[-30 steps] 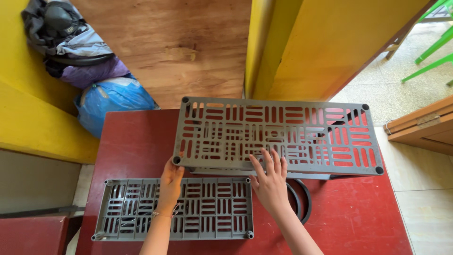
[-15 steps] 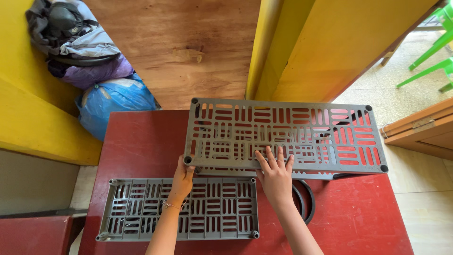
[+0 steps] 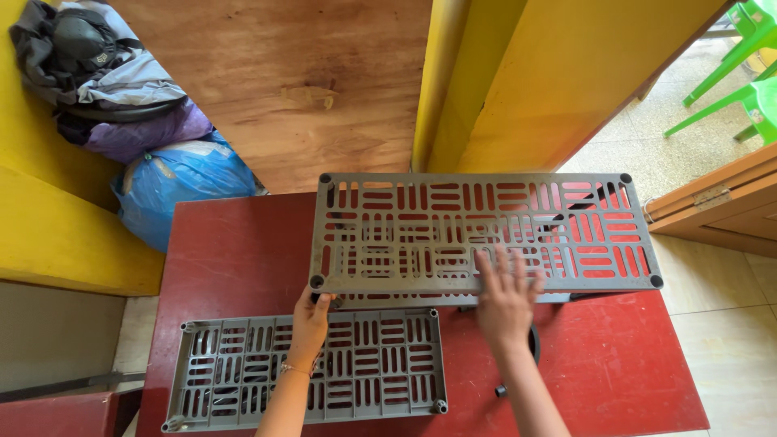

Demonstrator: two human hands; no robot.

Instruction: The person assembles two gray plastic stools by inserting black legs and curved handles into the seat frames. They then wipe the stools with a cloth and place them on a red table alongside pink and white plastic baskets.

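A red table (image 3: 218, 243) stands against yellow walls (image 3: 566, 73) and a bare plywood panel (image 3: 307, 81), with pale floor tiles to the right. Behind the table's left corner sits a round blue bag (image 3: 182, 182), a purple bag (image 3: 137, 133) above it and a grey backpack (image 3: 81, 57) on top. Green chair legs (image 3: 728, 73) show at upper right, beside a wooden cabinet edge (image 3: 720, 206). A grey slotted shelf (image 3: 481, 235) is held level over the table's far half, long axis running left to right, with more grey parts just under it. The left hand (image 3: 312, 320) grips its near-left corner; the right hand (image 3: 506, 299) lies flat, fingers spread, on its near edge. A second shelf (image 3: 380, 372) lies flat on the table nearer the person, parallel to the first, and a dark ring (image 3: 534, 344) is partly hidden by the right wrist.
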